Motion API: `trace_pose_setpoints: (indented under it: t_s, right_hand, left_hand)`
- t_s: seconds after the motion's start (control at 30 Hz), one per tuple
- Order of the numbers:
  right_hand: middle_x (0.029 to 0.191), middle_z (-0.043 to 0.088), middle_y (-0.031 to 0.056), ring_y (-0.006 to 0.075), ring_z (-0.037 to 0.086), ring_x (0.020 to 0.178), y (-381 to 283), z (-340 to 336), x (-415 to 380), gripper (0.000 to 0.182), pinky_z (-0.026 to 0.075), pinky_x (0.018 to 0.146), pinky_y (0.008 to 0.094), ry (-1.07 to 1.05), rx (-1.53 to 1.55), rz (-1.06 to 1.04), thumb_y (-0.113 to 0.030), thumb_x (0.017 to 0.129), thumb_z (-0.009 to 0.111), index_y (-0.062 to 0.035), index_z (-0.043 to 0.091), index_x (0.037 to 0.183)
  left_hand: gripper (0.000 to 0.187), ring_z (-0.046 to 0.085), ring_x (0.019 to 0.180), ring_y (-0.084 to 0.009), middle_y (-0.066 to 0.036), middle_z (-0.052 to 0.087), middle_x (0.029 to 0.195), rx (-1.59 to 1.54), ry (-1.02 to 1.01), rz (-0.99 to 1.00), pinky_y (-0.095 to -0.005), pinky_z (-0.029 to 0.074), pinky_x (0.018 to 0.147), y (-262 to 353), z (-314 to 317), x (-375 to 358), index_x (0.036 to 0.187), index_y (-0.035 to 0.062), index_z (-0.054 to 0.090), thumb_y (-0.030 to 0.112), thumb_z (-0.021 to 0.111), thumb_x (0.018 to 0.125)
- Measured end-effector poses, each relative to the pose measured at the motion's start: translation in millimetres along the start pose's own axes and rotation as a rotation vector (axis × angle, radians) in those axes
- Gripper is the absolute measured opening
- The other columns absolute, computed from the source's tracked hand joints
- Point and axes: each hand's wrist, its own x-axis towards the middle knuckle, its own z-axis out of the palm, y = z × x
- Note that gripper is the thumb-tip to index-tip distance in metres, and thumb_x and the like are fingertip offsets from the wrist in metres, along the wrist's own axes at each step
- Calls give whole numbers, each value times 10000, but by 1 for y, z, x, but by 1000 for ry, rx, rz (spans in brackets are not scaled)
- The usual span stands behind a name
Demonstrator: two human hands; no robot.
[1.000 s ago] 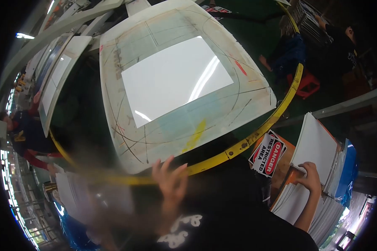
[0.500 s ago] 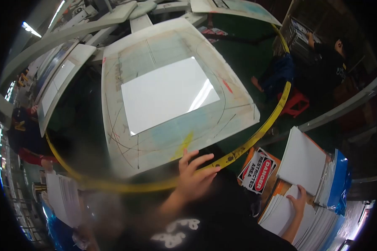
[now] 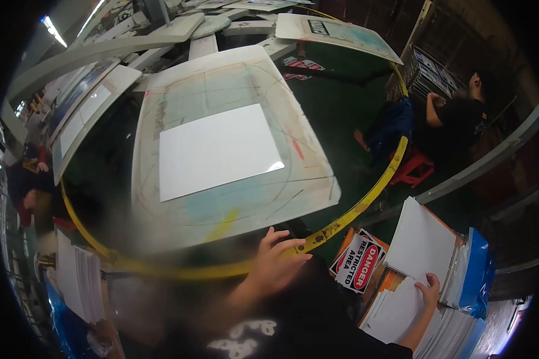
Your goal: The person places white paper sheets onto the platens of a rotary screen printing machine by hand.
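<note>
My left hand (image 3: 274, 263) is held up over the near part of the yellow rail (image 3: 347, 221), fingers spread and holding nothing. My right hand (image 3: 428, 292) is at the edge of a white sheet (image 3: 395, 311) on a stack, its thumb on top and its fingers curled at the edge. Ahead of me a worn, stained platen (image 3: 233, 215) carries another white sheet (image 3: 218, 152), lying flat. Printed signs (image 3: 359, 260) reading "DANGER RESTRICTED AREA" lie to the left of the stacks.
The yellow rail curves around the platen. On the right, a co-worker (image 3: 461, 119) sits on a red stool (image 3: 412, 169). Another person (image 3: 33, 185) is at the far left, beside a second platen (image 3: 90, 113). Further sheets (image 3: 81, 281) stand at lower left.
The platen and its sheet have shifted left and down in view. My right hand stays at the stacked sheets; my left hand remains raised. The seated co-worker's arm has drawn in toward the body.
</note>
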Motion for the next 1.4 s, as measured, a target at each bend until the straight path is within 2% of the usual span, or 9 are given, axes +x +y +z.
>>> trace_pose_setpoints:
  t_s: [0.1,0.23,0.4,0.57,0.77,0.97,1.07,1.17,1.4]
  right_hand:
    - [759,540,31,144,501,768,-10,-14,6,201,394,690,266,-9,245,19,-209,848,617,-35,564,765]
    - [642,497,72,181,465,638,-50,-26,11,443,375,628,322,102,-288,-33,-367,953,386,-34,556,715]
    - [677,587,185,347,577,687,-181,1,45,342,403,613,427,74,-506,-216,-334,916,435,-54,616,841]
    - [630,592,170,337,594,608,-339,87,45,324,430,568,415,-202,-522,-519,-382,832,585,-63,632,862]
    - [526,547,109,292,569,515,-452,174,22,417,434,525,353,-242,-427,-1042,-465,797,608,-58,596,889]
    - [1320,354,184,339,308,1240,-466,173,45,860,241,1020,423,-46,-261,-1229,-624,673,643,-69,439,1298]
    - [1419,265,160,325,213,1325,-441,169,58,1031,174,1067,437,225,-97,-893,-561,590,744,-45,312,1371]
    - [1398,281,179,319,284,1298,-390,183,78,989,250,1047,446,51,56,-484,-415,590,813,-70,315,1372]
    - [1036,589,117,200,555,969,-385,267,111,556,411,875,300,-178,232,-380,-178,687,789,16,499,1120]
  left_hand:
    - [249,454,1101,-305,-29,563,1129,-31,10,-1,-531,311,1006,-1,1,-5,955,177,671,86,698,726]
    - [211,516,1010,-277,-55,588,1064,-190,-64,-1,-472,386,941,-3,6,-2,976,140,661,102,660,768]
    - [347,563,933,-258,-114,600,1043,-444,-410,-107,-381,434,843,12,28,2,1137,47,550,172,628,823]
    - [677,494,1167,-292,-224,520,1208,-757,-655,-354,-380,388,970,48,35,27,1322,-4,343,348,643,828]
    - [479,611,941,-271,-192,589,1091,-784,-94,-590,-345,465,822,53,53,0,1251,-44,390,202,577,886]
    - [436,534,1034,-196,-170,566,1116,-619,409,-839,-330,411,901,9,23,-17,1244,-60,398,161,551,901]
    - [431,473,1124,-191,-140,505,1207,-786,586,-818,-317,347,977,-26,-13,-10,1277,-49,363,117,523,913]
    - [425,475,1127,-174,-133,494,1239,-880,807,-655,-308,354,972,-55,-37,7,1304,-41,342,54,487,915]
    - [455,513,1094,-187,-146,504,1237,-533,820,-654,-292,397,930,-125,-97,34,1317,-58,374,26,510,890]
